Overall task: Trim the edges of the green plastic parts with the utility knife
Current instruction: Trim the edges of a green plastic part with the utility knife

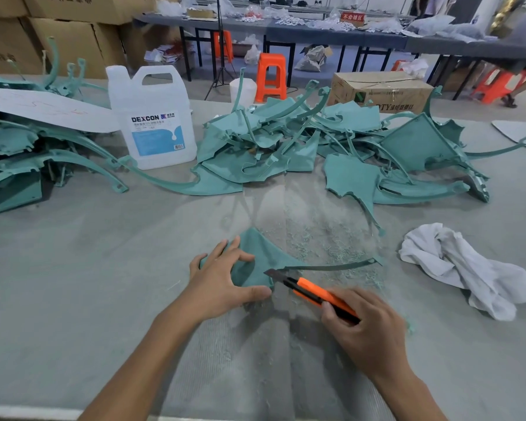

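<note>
The one piece in hand is a green plastic part (257, 259) shaped like a wing, lying flat on the grey table (73, 268) just in front of the person, nearer than the heaps. The left hand (222, 281) is spread over its broad left end, fingertips pressing down on top and the thumb laid along the near edge, pinning it and not wrapping it. The right hand (368, 326) is clenched round the orange utility knife (313, 291), whose blade is extended. The knife's handle runs back down-right into the palm and its tip points up-left, meeting the part's near right edge beside the left thumb. The part's long axis lies across the table from left to right: the wide web sits at the left with one peak pointing away from the person, and a thin curved rib tapers off to the right to a small forked tip. Pale green shavings (322, 238) strewn about this spot suggest a good deal of trimming is done, yet a big pile of green parts (286, 141) lies beyond and another pile (28, 153) at far left; which of these is finished I cannot tell, so plenty likely remains
</note>
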`<state>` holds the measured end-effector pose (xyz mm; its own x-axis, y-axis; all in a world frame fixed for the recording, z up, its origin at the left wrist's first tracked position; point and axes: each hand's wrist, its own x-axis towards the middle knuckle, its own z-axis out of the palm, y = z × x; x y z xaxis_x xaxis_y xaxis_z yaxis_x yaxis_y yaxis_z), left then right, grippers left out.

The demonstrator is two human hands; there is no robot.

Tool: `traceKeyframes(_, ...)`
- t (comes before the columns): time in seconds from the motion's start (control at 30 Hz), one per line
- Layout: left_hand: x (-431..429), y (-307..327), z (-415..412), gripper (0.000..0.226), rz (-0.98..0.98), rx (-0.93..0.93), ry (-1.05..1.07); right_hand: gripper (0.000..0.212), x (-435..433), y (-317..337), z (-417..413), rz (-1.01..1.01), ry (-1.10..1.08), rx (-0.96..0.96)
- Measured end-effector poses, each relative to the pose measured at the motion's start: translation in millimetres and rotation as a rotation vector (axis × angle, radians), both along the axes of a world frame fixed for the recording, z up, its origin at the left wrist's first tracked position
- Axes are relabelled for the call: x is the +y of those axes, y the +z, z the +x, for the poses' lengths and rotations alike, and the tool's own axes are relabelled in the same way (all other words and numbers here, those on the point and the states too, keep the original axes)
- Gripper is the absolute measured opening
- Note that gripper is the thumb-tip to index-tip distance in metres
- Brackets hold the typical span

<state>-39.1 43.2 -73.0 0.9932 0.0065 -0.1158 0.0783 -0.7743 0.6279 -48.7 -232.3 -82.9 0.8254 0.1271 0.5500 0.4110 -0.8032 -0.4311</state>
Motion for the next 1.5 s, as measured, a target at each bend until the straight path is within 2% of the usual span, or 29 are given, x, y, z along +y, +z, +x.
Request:
traceKeyframes(0.17, -0.5, -0.4, -0.7, 0.087, 0.011, -0.010, 0.009, 0.017, -1.0, 0.8, 3.9, 0.005, -0.053, 0.045)
traceKeyframes(0.3, -1.7, -0.7, -0.6, 0.085, 0.018, -0.022, 0.019, 0.018, -0.2, -0.7, 1.6, -0.042, 0.001, 0.005)
traceKeyframes(0.43, -6.8, -2.4, -4.0, 0.087, 0.060, -0.046, 0.065, 0.021, -1.7, -4.3, 5.6, -0.041, -0.082, -0.002)
traceKeyframes(0.6, -28.7, -12.8, -14.3, 0.082, 0.254, -0.140, 0.222, 0.022, -2.4, -6.8, 4.3, -0.061, -0.019, -0.043)
traceKeyframes(0.7, -33.6, -13.6, -16.1, 0.081, 0.265, -0.146, 0.269, 0.024, -3.4, -8.3, 5.3, -0.075, 0.002, -0.045)
traceKeyframes(0.83, -32.5, -14.7, -15.5, 0.080, 0.287, -0.144, 0.262, 0.026, -2.3, -8.5, 6.0, -0.084, -0.093, -0.052)
traceKeyframes(1.17, -32.5, -17.0, -15.7, 0.083, 0.303, -0.170, 0.270, 0.024, -2.7, -8.5, 4.3, -0.112, -0.042, -0.065)
traceKeyframes(1.3, -32.6, -16.3, -15.4, 0.085, 0.306, -0.161, 0.269, 0.026, -2.0, -6.1, 4.1, -0.091, -0.085, -0.026)
traceKeyframes(1.4, -33.2, -15.8, -15.5, 0.085, 0.319, -0.170, 0.280, 0.019, -1.0, -5.8, 3.9, -0.100, -0.046, -0.028)
traceKeyframes(1.5, -34.8, -15.1, -17.1, 0.087, 0.321, -0.170, 0.271, 0.019, -1.7, -5.9, 4.3, -0.100, -0.115, -0.043)
